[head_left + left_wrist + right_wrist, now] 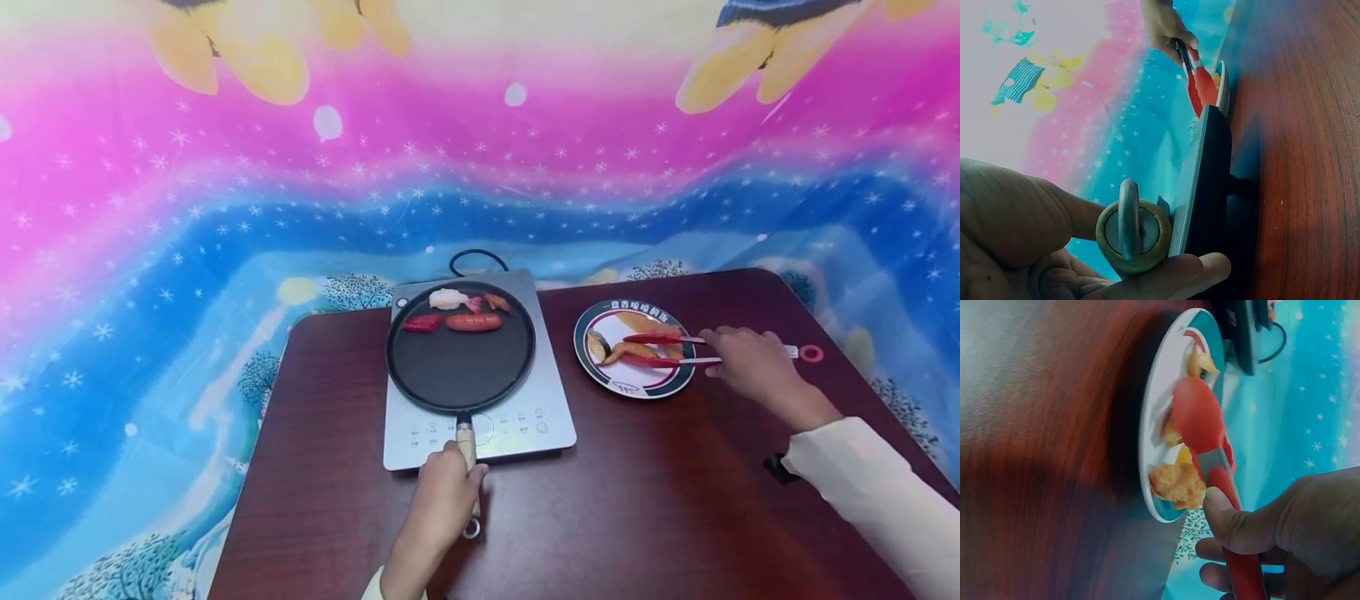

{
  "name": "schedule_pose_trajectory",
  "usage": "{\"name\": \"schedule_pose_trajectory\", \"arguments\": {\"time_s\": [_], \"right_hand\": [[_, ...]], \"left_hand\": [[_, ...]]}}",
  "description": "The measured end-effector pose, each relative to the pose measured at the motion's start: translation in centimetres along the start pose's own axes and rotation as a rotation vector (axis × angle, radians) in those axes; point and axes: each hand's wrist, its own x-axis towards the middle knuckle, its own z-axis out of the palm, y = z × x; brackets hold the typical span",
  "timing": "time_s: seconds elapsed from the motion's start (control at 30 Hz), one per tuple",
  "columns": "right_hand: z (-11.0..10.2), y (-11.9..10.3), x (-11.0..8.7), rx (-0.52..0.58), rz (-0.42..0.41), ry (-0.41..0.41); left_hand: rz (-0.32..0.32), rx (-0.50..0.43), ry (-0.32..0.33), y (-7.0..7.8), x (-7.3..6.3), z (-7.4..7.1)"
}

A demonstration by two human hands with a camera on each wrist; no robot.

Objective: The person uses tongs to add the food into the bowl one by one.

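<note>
My left hand [442, 492] grips the wooden handle [466, 442] of a round black frying pan [457, 375]. In the pan's far half lie a sausage [473, 322], a red piece of food [422, 323], a white piece [447, 298] and small reddish-orange pieces [497, 302]. My right hand [757, 371] holds red-tipped tongs [1199, 419] over a plate [606, 380] with a dark green rim. Between the tong tips, in the head view, shows a golden-brown piece [632, 350]. A fried, crumbly piece [1177, 485] and a dark-edged piece [597, 347] also lie on the plate.
The pan sits on a silver induction cooker [551, 417] with a black cord [478, 252] behind it. All stands on a dark red-brown table [322, 433]. A colourful printed cloth [480, 167] hangs behind the table. By the right sleeve lies a small black object [780, 468].
</note>
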Motion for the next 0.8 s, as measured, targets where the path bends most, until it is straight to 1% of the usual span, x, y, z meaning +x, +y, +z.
{"name": "schedule_pose_trajectory", "arguments": {"time_s": [0.23,0.6,0.8], "right_hand": [[0.58,0.19,0.04,0.008,-0.003,0.023],[0.95,0.69,0.37,0.022,0.011,-0.052],[1.09,0.96,0.47,0.032,0.0,-0.054]], "left_hand": [[-0.014,-0.01,-0.005,-0.01,0.0,0.17],[0.002,-0.005,0.001,-0.02,-0.02,-0.02],[0.007,-0.004,0.007,-0.01,-0.02,-0.04]]}}
